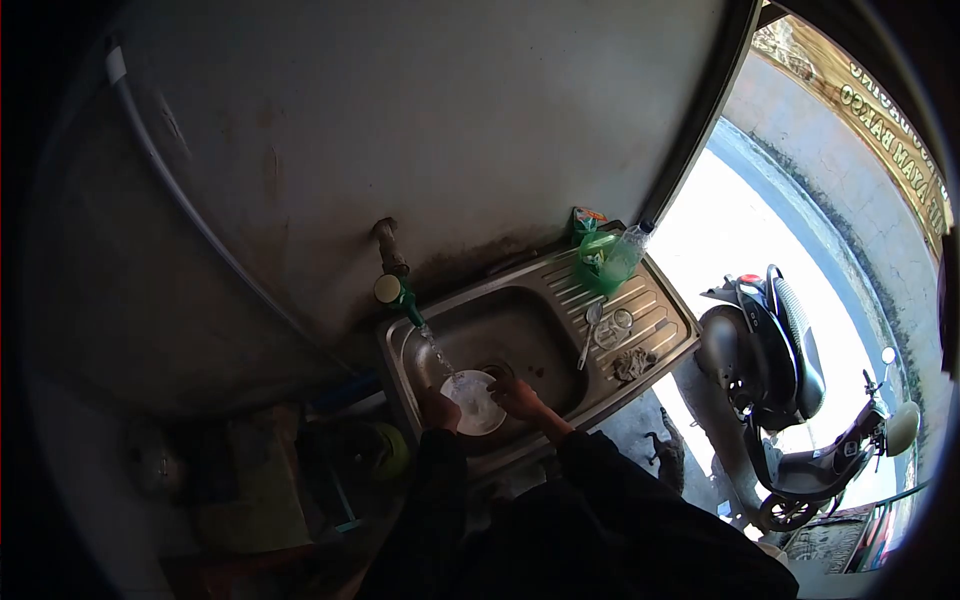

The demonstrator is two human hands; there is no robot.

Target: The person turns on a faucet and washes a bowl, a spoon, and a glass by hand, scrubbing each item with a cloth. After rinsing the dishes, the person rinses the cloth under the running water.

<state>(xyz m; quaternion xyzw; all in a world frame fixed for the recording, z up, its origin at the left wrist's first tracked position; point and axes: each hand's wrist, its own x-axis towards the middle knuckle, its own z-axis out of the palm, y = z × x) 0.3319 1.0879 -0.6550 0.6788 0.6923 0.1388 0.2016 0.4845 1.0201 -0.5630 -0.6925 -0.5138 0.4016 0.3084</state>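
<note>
A white bowl (478, 412) is tilted inside the steel sink basin (525, 325), with water in it. My left hand (438, 410) is closed on the bowl's left rim. At the opposite rim, my right hand (514, 398) has its fingers bent over the edge; the fingertips are hard to make out. Water runs from the green-handled tap (402, 298) down into the bowl. The drain (494, 370) shows partly behind the bowl.
On the drainboard (655, 310) are a spoon (591, 330), a clear glass (616, 325), a crumpled scrubber (632, 364), a green container (600, 255) and a clear plastic bottle (632, 246). A hose (200, 222) hangs left. Outside are a cat (668, 455) and parked motorbikes (765, 350).
</note>
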